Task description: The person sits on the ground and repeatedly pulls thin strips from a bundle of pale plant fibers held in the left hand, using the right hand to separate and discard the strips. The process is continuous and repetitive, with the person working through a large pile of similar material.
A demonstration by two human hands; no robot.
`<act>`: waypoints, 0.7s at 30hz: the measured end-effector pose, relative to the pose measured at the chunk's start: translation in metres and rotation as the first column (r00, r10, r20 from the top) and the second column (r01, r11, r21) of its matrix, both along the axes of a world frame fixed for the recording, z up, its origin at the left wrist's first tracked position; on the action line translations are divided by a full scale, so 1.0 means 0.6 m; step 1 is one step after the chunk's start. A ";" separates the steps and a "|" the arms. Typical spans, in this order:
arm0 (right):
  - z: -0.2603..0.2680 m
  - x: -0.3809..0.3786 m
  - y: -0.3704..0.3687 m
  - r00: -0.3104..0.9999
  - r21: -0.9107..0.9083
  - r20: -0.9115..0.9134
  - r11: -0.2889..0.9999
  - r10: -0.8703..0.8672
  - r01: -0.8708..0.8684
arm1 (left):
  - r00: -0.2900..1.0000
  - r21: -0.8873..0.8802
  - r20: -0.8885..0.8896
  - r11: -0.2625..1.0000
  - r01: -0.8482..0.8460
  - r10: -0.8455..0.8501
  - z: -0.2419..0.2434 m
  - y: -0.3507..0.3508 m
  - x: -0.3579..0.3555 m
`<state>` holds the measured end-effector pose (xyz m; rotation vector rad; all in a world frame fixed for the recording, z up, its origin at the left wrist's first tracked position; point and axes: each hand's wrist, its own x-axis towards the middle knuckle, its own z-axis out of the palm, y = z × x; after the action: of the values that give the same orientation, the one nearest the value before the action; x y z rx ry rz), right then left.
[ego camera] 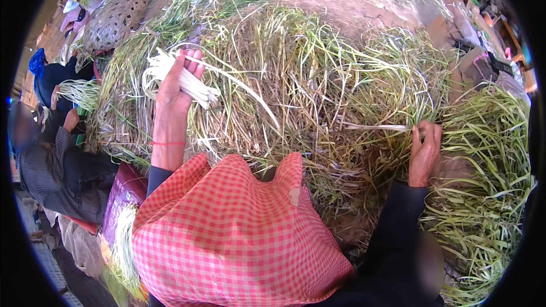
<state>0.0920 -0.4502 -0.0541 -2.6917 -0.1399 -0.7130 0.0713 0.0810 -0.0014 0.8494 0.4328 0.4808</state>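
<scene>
A bundle of white, blanched vegetable stalks (198, 87) rests in my left hand (177, 83), its fingers curled round it. Out of that hand one longer pale stalk (245, 87) droops to the right over the litter. On the right, my right hand (426, 149) pinches the end of a thin whitish stalk (377, 127) between thumb and fingertips. Under both hands spreads a thick layer of dry and green stalk litter (307, 85). A red-and-white checked cloth (239, 230) covers my lap.
Long green leafy stalks (477, 170) are heaped at my right. At my left sit a purple printed sack (121, 194) and a bunch of pale stalks (124, 238). A co-worker in dark clothes (64, 170) sits beyond them. A woven basket (117, 21) lies farther off.
</scene>
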 end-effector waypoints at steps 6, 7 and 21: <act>-0.014 -0.001 0.110 0.929 -0.024 -0.045 0.929 0.367 -0.368 | 0.987 0.023 -0.013 0.987 0.159 -0.159 0.001 -0.106 0.002; -0.021 -0.003 0.138 0.913 -0.130 0.089 0.913 0.398 -0.386 | 0.985 0.028 -0.034 0.985 0.173 -0.172 0.000 -0.119 0.001; 0.025 -0.084 0.292 0.162 0.937 -0.264 0.293 0.951 -0.189 | 0.968 0.017 0.014 0.968 0.251 -0.252 -0.017 -0.128 -0.013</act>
<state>0.0413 -0.2752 -0.0394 -1.4746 -0.6074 0.7933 0.0634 0.0045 -0.0115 0.9003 0.3010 0.2563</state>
